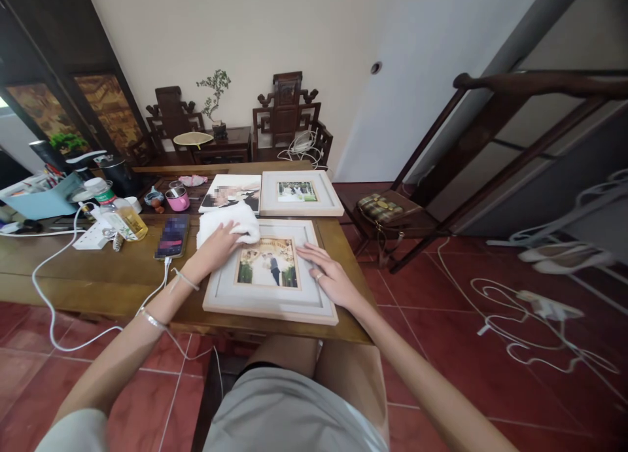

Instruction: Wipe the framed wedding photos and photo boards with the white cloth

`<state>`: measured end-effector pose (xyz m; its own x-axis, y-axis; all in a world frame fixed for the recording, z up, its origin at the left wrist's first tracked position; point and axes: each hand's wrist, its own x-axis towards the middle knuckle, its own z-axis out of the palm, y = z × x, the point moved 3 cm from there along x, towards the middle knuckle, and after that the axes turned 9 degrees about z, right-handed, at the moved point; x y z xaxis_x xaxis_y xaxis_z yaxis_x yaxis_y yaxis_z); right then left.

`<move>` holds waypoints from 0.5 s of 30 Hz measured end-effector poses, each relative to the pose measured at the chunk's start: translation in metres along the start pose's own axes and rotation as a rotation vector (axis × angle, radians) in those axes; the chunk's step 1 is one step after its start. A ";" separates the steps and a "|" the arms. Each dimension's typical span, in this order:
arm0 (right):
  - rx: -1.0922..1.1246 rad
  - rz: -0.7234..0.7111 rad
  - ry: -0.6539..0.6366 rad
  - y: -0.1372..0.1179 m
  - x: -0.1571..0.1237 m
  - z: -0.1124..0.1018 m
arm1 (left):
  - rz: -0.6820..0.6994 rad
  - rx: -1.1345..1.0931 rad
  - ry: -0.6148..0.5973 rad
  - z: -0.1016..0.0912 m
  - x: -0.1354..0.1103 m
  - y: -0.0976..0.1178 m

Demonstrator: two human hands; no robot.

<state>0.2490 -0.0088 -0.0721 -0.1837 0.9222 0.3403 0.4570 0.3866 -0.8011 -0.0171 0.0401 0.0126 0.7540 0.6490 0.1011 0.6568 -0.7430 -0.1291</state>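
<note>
A framed wedding photo (220, 295) with a pale wooden edge and a wide light mat lies flat on the table before me. My left hand (220, 246) holds a folded white cloth (209, 222) over the frame's upper left corner. Part of the cloth is hidden under the fingers. On the right side of the frame rests my right hand (330, 277), fingers stretched out flat on the surface near the photo. Just behind lie a second framed photo (326, 193) and a white-edged photo panel (235, 185), side by side.
Left of the frame are a charging phone (173, 236), a power strip (92, 236), a bottle of yellow liquid (128, 218), a pink cup (177, 199) and a blue organizer box (44, 197). A wooden chair (432, 207) bearing a plaid bag (380, 207) stands right of the table (350, 256).
</note>
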 end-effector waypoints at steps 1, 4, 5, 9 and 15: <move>0.001 0.001 0.001 0.000 0.000 0.000 | 0.025 0.015 -0.003 0.001 0.001 -0.001; 0.010 0.006 0.004 -0.002 0.000 0.000 | 0.104 0.055 -0.029 0.003 -0.012 0.008; 0.013 0.012 0.009 -0.002 0.000 0.000 | 0.125 0.063 -0.038 0.003 -0.021 0.014; 0.017 0.036 0.030 -0.003 0.000 0.000 | 0.161 0.073 -0.057 -0.008 -0.070 0.055; 0.018 0.024 0.007 -0.003 0.000 -0.001 | 0.189 -0.011 -0.062 -0.025 -0.112 0.093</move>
<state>0.2483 -0.0098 -0.0696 -0.1668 0.9312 0.3241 0.4456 0.3644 -0.8177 -0.0399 -0.1055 0.0139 0.8621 0.5064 0.0154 0.5040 -0.8540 -0.1289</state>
